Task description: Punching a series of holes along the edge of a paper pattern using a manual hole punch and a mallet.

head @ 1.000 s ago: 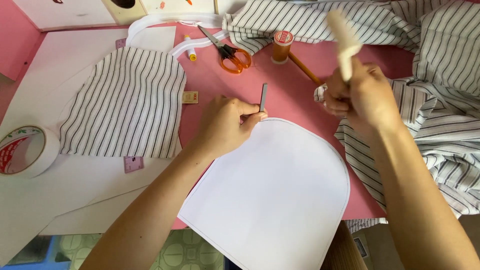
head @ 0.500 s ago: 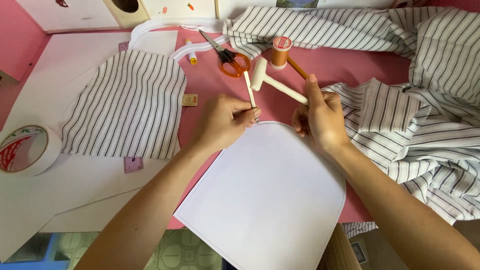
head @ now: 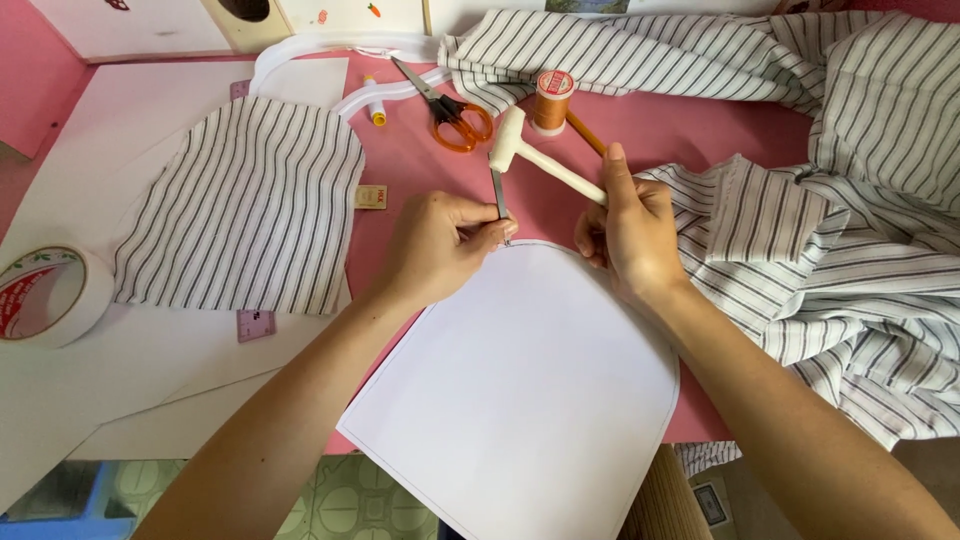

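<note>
Now, step: left hand pinches metal punch upright on white pattern edge.
Right hand: fingers wrapped around white mallet, head resting on the punch top.
Next: a square tap, I judge.

Both your forearms reach up from the near edge of the surface, bare, and converge toward its middle. Your left hand is knuckles-up, thumb and forefinger pinched tight together. Your right hand is curled closed just beside it, thumb stretched straight along its top.
</note>
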